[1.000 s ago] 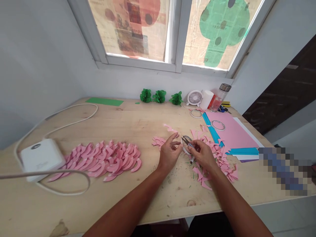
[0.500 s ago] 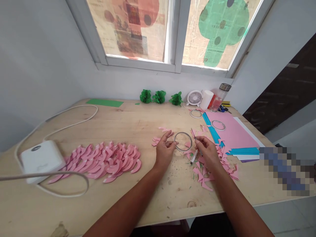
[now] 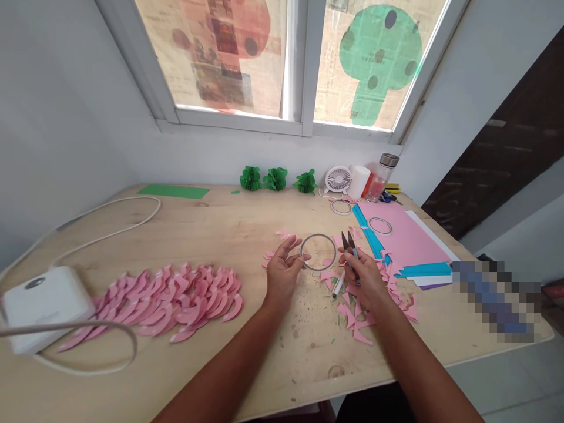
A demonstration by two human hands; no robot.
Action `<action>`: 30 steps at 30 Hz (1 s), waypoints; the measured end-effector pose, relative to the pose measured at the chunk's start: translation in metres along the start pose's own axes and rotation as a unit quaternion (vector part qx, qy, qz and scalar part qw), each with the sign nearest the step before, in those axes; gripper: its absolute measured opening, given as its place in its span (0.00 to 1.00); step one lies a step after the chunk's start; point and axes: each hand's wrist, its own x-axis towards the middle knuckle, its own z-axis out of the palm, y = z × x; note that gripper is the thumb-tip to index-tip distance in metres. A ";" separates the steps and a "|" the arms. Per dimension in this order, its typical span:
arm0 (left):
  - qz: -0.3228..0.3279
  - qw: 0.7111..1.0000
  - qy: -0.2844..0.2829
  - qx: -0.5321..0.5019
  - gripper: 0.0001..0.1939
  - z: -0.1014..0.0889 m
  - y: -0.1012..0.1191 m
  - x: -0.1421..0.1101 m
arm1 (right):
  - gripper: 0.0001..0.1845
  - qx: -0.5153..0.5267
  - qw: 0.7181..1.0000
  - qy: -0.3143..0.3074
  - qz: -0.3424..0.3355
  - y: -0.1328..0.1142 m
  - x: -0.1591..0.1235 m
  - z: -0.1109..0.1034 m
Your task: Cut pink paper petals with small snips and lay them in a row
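My left hand (image 3: 284, 264) pinches the near left rim of a thin ring-shaped tape roll (image 3: 318, 235), raised upright over the table. My right hand (image 3: 363, 273) grips small thread snips (image 3: 349, 244) just right of the roll, their dark blades pointing away from me and spread apart. Under the right hand lie a white pen (image 3: 338, 286) and many pink paper scraps (image 3: 361, 335). To the left spreads a big heap of curved pink paper pieces (image 3: 176, 305), several with pale patches at their ends.
A white box-shaped device (image 3: 48, 305) with a looping cable stands at the left. Along the back are a green paper strip (image 3: 174, 191), green paper flowers (image 3: 277, 179), a small fan (image 3: 338, 179) and a bottle (image 3: 382, 179). Pink sheets (image 3: 405, 235) carrying another tape roll (image 3: 380, 226) lie right.
The snips in my right hand have turned into clearer view, with their blades apart. My left hand still holds the tape roll. The whole view has shifted slightly.
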 end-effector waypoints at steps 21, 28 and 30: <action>0.160 0.973 -0.040 0.165 0.23 0.000 -0.002 -0.010 | 0.18 0.021 0.995 -0.095 0.016 0.003 -0.008 0.007; 0.226 0.933 -0.147 0.238 0.27 0.007 0.006 -0.028 | 0.17 0.039 0.993 -0.108 0.007 0.001 -0.009 0.008; 0.232 0.924 -0.171 0.250 0.28 0.009 0.007 -0.032 | 0.17 0.042 0.993 -0.112 0.010 0.001 -0.009 0.008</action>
